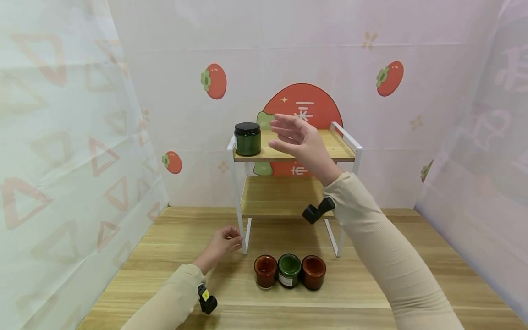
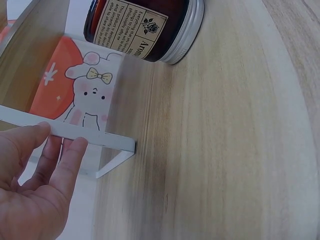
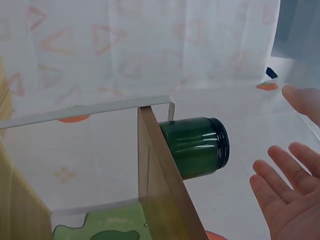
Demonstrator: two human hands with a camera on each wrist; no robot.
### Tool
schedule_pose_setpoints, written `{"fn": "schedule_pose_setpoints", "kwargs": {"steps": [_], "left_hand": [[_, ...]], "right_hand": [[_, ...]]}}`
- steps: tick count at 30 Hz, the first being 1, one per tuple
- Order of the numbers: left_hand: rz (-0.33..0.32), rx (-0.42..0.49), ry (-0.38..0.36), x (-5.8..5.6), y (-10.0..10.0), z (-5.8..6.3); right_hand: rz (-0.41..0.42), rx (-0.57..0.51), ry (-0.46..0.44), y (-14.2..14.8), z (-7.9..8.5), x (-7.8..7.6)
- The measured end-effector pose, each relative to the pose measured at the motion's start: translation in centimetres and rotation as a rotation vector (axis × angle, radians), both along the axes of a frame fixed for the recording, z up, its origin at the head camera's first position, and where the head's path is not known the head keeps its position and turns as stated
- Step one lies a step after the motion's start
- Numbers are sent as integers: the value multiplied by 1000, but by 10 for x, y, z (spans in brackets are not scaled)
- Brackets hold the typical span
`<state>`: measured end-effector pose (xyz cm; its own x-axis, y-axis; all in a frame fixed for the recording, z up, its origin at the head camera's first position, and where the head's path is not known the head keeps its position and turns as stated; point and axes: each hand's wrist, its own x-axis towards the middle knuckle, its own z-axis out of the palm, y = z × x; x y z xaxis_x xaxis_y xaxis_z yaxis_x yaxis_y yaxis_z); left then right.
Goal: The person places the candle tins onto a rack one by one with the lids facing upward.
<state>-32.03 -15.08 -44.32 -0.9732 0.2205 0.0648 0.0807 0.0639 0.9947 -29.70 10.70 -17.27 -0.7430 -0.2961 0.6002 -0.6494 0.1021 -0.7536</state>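
Observation:
A dark green glass jar (image 1: 248, 143) with a black lid stands upright at the left end of the top board of a two-tier rack (image 1: 342, 145). My right hand (image 1: 299, 140) hovers over that board to the jar's right, apart from it. Its fingers are spread and hold nothing, as the right wrist view also shows. My left hand (image 2: 42, 180) pinches the rack's white metal leg (image 2: 75, 132) low down, between thumb and fingers. In front of the rack, an amber jar (image 1: 266, 272), a green jar (image 1: 289, 271) and another amber jar (image 1: 314, 273) stand in a row, bases up.
The lower wooden board (image 1: 284, 195) of the rack is in view below the top one. A white rail (image 1: 346, 136) edges the top board on the right. Printed cloth (image 1: 185, 36) hangs behind and on both sides of the wooden table (image 1: 173, 256).

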Motion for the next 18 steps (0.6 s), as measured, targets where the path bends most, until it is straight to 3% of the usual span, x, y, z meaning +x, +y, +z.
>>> {"fn": "schedule_pose_setpoints", "kwargs": {"steps": [18], "left_hand": [[-7, -4, 10, -1, -1, -3]], "right_hand": [[62, 89, 66, 46, -65, 34]]}}
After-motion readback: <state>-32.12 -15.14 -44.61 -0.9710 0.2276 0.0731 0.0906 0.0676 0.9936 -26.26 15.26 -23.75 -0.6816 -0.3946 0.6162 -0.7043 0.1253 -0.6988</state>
